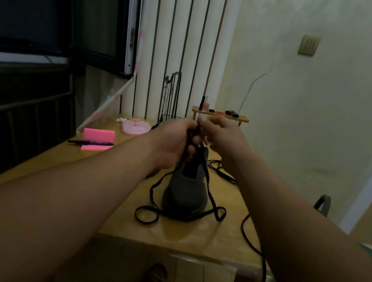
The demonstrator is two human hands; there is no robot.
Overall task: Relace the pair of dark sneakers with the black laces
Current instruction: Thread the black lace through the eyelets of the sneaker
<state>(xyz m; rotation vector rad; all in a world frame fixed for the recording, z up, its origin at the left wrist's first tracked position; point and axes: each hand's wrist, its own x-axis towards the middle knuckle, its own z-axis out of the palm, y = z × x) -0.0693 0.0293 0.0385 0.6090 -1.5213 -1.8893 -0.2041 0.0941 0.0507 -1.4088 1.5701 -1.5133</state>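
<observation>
A flat black lace [152, 188] is pinched by the left hand [171, 144] and right hand [224, 142] — slack looped beside a matte, round-toed dark sneaker [186, 191].

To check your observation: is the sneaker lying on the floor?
No, the sneaker stands on the table, toe toward the camera.

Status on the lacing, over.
Over sneaker, left hand and right hand grip lace. Sneaker upright on table, slack loops by toe. Cable off right, not in the way.
</observation>
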